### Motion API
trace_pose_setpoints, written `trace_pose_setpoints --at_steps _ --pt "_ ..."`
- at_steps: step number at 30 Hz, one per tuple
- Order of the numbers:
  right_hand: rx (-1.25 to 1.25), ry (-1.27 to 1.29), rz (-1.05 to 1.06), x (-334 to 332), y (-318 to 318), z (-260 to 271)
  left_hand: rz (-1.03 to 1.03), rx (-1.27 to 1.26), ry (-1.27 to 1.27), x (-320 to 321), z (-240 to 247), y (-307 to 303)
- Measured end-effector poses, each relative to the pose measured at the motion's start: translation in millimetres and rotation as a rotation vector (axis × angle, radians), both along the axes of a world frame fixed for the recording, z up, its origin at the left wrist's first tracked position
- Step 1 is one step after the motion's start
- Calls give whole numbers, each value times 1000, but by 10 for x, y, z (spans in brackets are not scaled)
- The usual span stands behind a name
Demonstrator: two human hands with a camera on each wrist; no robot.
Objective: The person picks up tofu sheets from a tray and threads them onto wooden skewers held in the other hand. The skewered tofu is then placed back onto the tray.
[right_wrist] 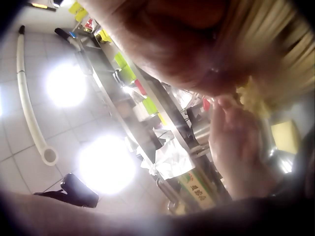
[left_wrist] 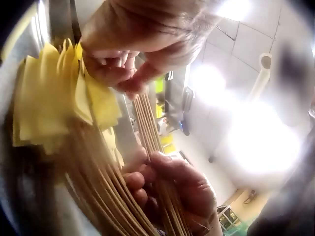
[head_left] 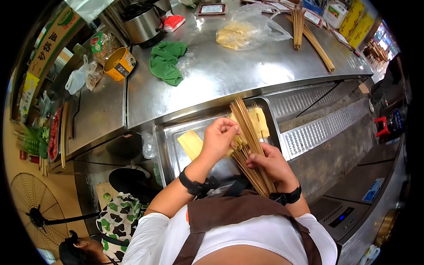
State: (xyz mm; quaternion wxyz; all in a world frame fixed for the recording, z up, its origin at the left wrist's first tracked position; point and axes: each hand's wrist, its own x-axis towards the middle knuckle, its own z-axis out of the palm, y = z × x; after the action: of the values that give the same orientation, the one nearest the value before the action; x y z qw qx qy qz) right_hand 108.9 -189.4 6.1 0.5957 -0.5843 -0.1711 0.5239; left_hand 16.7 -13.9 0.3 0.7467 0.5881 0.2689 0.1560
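My right hand (head_left: 276, 165) grips a bundle of bare bamboo skewers (head_left: 247, 121), thumb across them, over a metal tray (head_left: 170, 139). My left hand (head_left: 218, 139) is at the bundle's side with fingers curled; in the left wrist view its thumb and fingertips pinch at the skewers' upper part. Beside the bundle lie more skewers (left_wrist: 98, 167) with folded yellow sheets (left_wrist: 44, 98), like tofu skin, threaded on their ends. Another flat yellow sheet (head_left: 191, 143) lies at the tray's left, and skewered yellow pieces (head_left: 258, 121) sit at its far right.
On the steel counter (head_left: 198, 79) beyond are a green cloth (head_left: 168, 62), a plastic bag (head_left: 260, 28) with yellow food and piles of skewers (head_left: 298, 28). A yellow tub (head_left: 119, 64) stands at the left. A person (head_left: 117, 221) in a camouflage top is at lower left near a fan (head_left: 37, 212).
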Motion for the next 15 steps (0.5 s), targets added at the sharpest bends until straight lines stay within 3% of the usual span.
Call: trace_pose_setpoints --at_steps 3,5,7,10,15 --pt "14 7 12 22 -12 -24 89 116 -80 -7 -63 -13" --pt "19 46 -16 -2 -12 11 82 546 108 -83 -17 8" --pt "30 58 -33 -16 -18 -13 43 922 75 -133 51 43" --pt "52 83 -63 -30 -10 -3 -60 1160 57 -179 33 129" --pt "37 56 -85 -36 7 74 -127 1239 71 -197 101 160"
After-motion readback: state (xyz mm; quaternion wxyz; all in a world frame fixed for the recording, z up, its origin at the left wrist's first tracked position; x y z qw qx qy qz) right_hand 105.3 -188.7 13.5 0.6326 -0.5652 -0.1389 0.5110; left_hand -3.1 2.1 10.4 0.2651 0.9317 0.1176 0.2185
